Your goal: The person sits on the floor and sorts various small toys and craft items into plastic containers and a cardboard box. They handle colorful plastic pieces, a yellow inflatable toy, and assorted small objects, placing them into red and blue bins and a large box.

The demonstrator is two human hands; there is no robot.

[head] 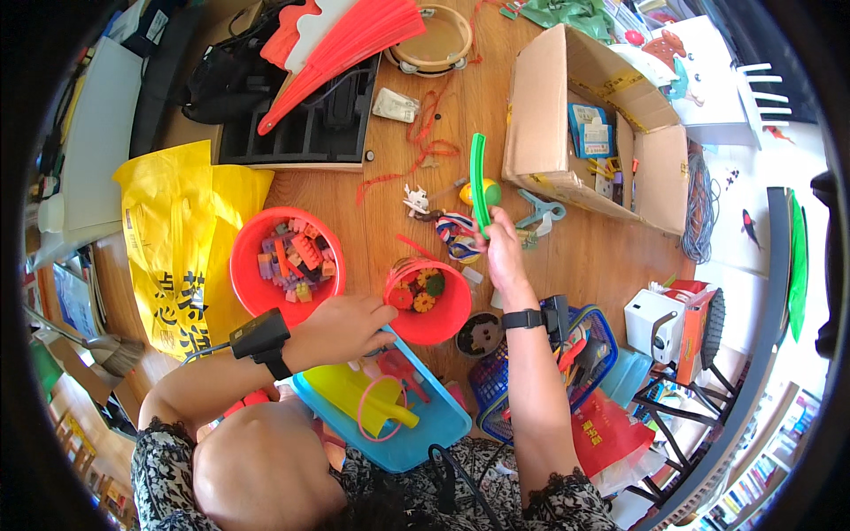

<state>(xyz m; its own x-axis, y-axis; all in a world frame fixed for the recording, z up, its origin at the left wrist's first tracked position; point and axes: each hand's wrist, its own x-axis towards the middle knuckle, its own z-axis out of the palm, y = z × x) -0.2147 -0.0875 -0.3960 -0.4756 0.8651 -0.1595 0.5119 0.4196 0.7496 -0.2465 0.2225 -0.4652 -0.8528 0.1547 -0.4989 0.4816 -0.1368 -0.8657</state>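
My right hand (503, 247) grips the lower end of a curved green plastic strip (477, 179), which points away from me over the floor. My left hand (352, 326) reaches to the near left rim of a small red bucket (435, 326) holding flower-shaped plastic pieces (424, 302); whether its fingers grip anything cannot be made out. Left of it stands a larger red tub (249, 282) with building blocks (305, 252). Below my left hand lies a light-blue basin (435, 435) with a yellow-green plastic toy (352, 395) and a pink ring (362, 415).
An open cardboard box (538, 119) stands far right, a blue mesh basket (601, 378) beside my right forearm. Left lie a yellow bag (172, 226) and a black foam tray (292, 143). A tambourine (433, 65), a red fan (352, 46), medal ribbons (457, 232) and a clamp (541, 209) lie ahead.
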